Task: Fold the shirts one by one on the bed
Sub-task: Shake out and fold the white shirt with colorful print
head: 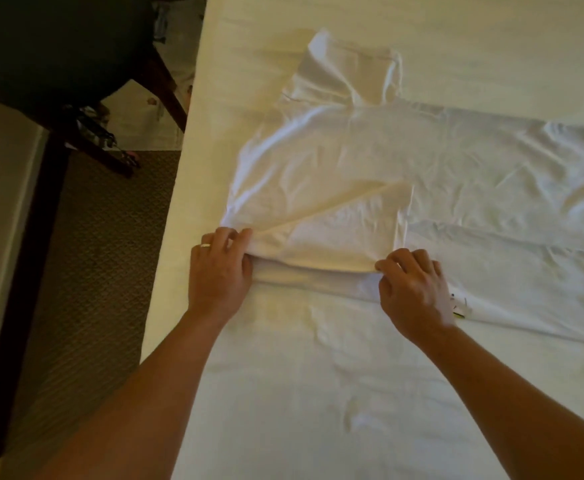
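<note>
Sleeve fold in hand: left hand (219, 268) and right hand (410, 289) each pinch the shirt (352, 161) edge; the next move, judged, carries it away from both grips across the body.

1. One white shirt (404, 174) lies spread on the bed, with two sleeves showing: one far sleeve (349, 69) and one near sleeve (332, 233) folded over the body.
2. One bed (318, 393) with a white sheet.
3. Two hands: one left hand (219, 268) and one right hand (413, 289).
4. One ring (206, 245), on the left hand.
5. One dark chair (58, 46) on the floor beside the bed.
6. One small tag (458, 306) at the shirt's near edge.
</note>
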Demonstrator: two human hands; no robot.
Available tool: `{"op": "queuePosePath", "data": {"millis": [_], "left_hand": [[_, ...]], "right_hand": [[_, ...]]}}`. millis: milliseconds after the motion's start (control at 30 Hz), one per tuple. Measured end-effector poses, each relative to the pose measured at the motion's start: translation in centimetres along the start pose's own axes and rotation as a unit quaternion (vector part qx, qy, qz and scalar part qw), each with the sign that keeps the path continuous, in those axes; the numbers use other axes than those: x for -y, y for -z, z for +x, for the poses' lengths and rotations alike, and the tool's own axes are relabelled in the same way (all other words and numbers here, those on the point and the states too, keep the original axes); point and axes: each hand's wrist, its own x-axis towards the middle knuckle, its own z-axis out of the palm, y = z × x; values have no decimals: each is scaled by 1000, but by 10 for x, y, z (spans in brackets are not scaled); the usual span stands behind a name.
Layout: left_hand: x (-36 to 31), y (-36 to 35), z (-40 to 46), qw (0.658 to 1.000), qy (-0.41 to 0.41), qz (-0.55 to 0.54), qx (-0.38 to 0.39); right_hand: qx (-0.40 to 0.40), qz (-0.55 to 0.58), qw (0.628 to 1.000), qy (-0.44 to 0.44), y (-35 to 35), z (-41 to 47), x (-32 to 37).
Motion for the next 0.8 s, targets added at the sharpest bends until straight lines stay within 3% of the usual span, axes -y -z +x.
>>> {"op": "queuePosePath", "data": {"millis": [200, 433, 533, 667, 733, 800], "left_hand": [[19, 8, -8, 993, -110, 37, -30], [30, 13, -16, 984, -166, 39, -44], [26, 16, -22, 987, -151, 47, -24], [1, 25, -22, 998, -47, 38, 2], [-25, 23, -20, 998, -49, 8, 29], [-45, 17, -20, 992, -77, 7, 102]], "right_hand": [[7, 83, 996, -12, 4, -21, -3], [13, 58, 998, -1, 7, -32, -7], [58, 40, 998, -1, 10, -37, -11], [86, 35, 995, -42, 22, -27, -9], [83, 26, 995, -54, 23, -14, -3], [146, -3, 987, -62, 20, -1, 6]]}}
